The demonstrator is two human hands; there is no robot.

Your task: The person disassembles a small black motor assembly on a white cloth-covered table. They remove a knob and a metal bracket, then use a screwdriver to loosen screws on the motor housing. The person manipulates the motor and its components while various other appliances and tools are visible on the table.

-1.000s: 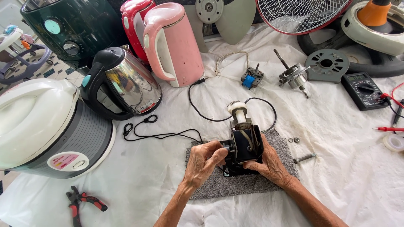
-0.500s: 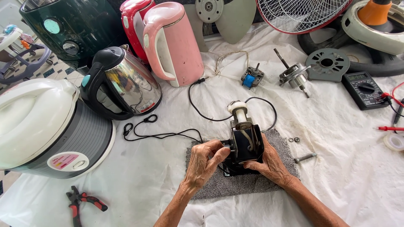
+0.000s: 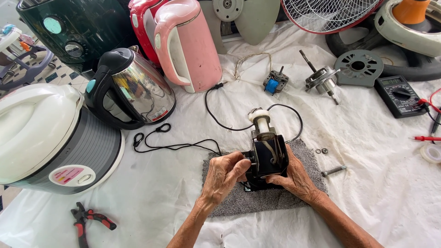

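A small black motor (image 3: 268, 154) with a white shaft end stands on a grey towel (image 3: 239, 202) in the middle of the white cloth. My left hand (image 3: 223, 177) is closed on the motor's left side, fingers pinched at a part there. On the right, my right hand (image 3: 296, 177) cups and steadies the motor's lower side. A black cord (image 3: 216, 117) runs from the motor toward the kettles. Two small washers (image 3: 321, 150) and a bolt (image 3: 334, 171) lie just right of the towel.
A rice cooker (image 3: 50, 133), steel kettle (image 3: 133, 89), pink kettle (image 3: 190, 43) and red kettle stand at left and back. Red-handled pliers (image 3: 87, 220) lie front left. A small blue-coil motor (image 3: 274, 82), fan rotor (image 3: 321, 80), multimeter (image 3: 399, 96) and fan grille (image 3: 326, 14) sit behind.
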